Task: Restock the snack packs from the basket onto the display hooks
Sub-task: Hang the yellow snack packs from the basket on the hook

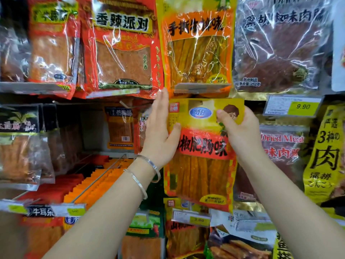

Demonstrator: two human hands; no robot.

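Observation:
A yellow and orange snack pack [200, 165] with a clear window over orange strips is held upright against the display, just under a matching hanging pack [197, 49]. My left hand [160, 128] grips its upper left edge, thumb on the front and fingers behind. My right hand [240, 128] pinches its upper right corner. The pack's top edge sits at the level of the hook row behind it; the hook itself is hidden. The basket is out of view.
Hanging packs fill the wall: a red pack [121, 47] upper left, a dark dried meat pack [280, 45] upper right, a yellow pack [324, 156] at right. A price tag reading 9.90 [294, 107] hangs right. Bare metal hooks [104, 174] jut out at lower left.

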